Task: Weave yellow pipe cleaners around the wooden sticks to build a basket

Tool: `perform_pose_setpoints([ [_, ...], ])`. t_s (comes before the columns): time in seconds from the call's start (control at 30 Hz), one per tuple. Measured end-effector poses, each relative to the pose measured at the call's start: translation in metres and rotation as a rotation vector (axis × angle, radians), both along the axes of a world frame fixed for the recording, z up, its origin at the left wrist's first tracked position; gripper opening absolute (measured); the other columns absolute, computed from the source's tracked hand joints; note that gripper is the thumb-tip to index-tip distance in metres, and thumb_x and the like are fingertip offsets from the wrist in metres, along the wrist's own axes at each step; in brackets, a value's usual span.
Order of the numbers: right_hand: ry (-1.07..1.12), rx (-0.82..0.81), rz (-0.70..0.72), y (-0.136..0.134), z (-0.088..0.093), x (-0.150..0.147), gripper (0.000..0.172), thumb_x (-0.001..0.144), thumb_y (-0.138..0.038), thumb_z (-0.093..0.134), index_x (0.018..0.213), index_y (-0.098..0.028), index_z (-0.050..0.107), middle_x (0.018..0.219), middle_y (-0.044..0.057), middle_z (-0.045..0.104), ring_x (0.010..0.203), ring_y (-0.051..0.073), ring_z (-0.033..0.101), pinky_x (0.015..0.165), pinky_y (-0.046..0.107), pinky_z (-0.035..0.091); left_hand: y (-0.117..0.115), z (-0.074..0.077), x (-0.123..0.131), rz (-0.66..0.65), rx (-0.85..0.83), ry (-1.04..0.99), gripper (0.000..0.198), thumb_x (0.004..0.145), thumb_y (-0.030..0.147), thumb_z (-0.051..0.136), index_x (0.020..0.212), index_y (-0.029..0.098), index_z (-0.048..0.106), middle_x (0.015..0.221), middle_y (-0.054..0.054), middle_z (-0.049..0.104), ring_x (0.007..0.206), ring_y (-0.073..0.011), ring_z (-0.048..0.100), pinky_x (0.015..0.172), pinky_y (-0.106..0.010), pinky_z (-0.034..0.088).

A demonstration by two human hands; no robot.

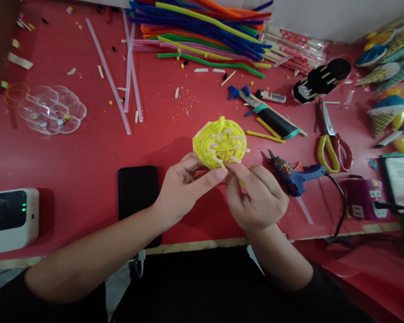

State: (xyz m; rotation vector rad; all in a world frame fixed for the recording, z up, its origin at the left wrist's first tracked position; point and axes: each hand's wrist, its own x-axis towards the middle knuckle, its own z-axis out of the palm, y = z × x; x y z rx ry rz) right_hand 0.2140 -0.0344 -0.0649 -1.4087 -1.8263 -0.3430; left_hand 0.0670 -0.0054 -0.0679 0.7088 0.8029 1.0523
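Note:
A round yellow pipe-cleaner piece (207, 141) with short pale wooden sticks jutting from it is held up over the red table. My left hand (185, 188) grips its lower left edge, thumb on the front and fingers behind. At the lower right edge, my right hand (256, 195) pinches with thumb and forefinger beside one of the sticks. A yellow strand shows by the right fingers; whether they hold this strand, a stick or the rim I cannot tell. The fingers behind the piece are hidden.
Colourful pipe cleaners (202, 33) lie at the back. A glue gun (292, 172), scissors (330, 139) and a black-green cutter (276, 120) lie to the right. A black phone (138, 190), a white device (13, 220), clear glue sticks (107, 76) and a flower-shaped clear case (54, 110) are leftward.

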Motion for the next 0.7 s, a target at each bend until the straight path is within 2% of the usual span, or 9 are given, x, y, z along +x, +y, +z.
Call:
perform_pose_setpoints([
  [0.17,0.115,0.011,0.055,-0.001,0.004,-0.004,0.019,0.091,-0.005,0.071,0.096,-0.023,0.072,0.063,-0.007,0.055,0.052,0.008,0.049,0.055,0.024,0.048,0.001,0.0,0.0,0.0,0.016,-0.024,0.021,0.075,0.033,0.093,0.093,0.027,0.084,0.104,-0.003,0.081,0.108,-0.0204,0.075,0.101,-0.034,0.06],
  [0.27,0.176,0.035,0.075,0.0,0.008,-0.004,0.022,0.088,-0.004,0.074,0.097,-0.024,0.07,0.067,-0.006,0.061,0.054,0.009,0.051,0.057,0.025,0.05,0.0,0.0,0.0,0.02,0.052,-0.043,0.018,0.077,0.032,0.092,0.093,0.03,0.084,0.106,-0.001,0.081,0.109,-0.0202,0.075,0.1,-0.034,0.062],
  [0.5,0.117,0.008,0.109,0.004,0.016,0.006,0.017,0.089,-0.011,0.076,0.097,-0.025,0.075,0.074,-0.002,0.069,0.063,0.013,0.063,0.061,0.031,0.053,0.001,-0.002,-0.001,0.073,0.05,-0.004,0.02,0.077,0.033,0.092,0.094,0.028,0.083,0.104,-0.001,0.081,0.105,-0.0199,0.076,0.098,-0.034,0.062],
  [0.7,0.112,-0.107,0.124,0.005,0.027,0.013,0.015,0.091,-0.01,0.074,0.097,-0.024,0.075,0.08,0.0,0.074,0.069,0.015,0.068,0.067,0.032,0.059,0.003,0.005,-0.002,0.051,0.077,0.043,0.017,0.078,0.024,0.088,0.094,0.027,0.083,0.103,-0.002,0.079,0.101,-0.018,0.076,0.091,-0.028,0.063],
])
